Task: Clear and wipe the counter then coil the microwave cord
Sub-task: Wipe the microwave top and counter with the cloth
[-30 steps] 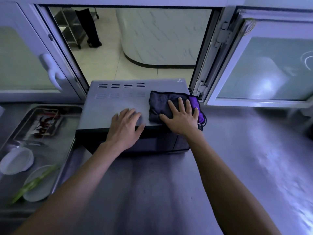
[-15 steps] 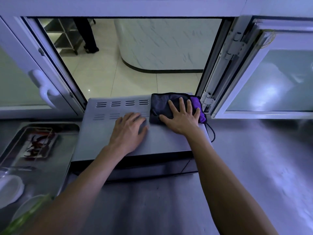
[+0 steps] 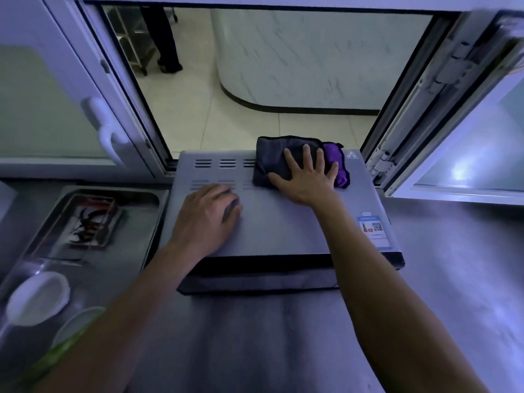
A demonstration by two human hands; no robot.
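The microwave (image 3: 283, 219) stands on the steel counter (image 3: 442, 279), its back against an open serving window (image 3: 255, 80). A sticker (image 3: 373, 229) sits on its top near the right edge, and vent slots run along the rear left.

The right hand (image 3: 304, 177) lies flat with fingers spread, pressing a folded dark cloth (image 3: 272, 157) with a purple part showing at its right side. The cloth rests on the rear right of the microwave's top, partly over the vent slots.

The left hand (image 3: 207, 219) rests palm down on the top, left of centre, fingers together and relaxed, holding nothing.

The cord cannot be made out from here.

To the left, a metal tray (image 3: 136, 222) on the counter holds a clear box of dark red chillies (image 3: 88, 222), a white lid (image 3: 38, 297), and a plate with something green (image 3: 76, 324), blurred.
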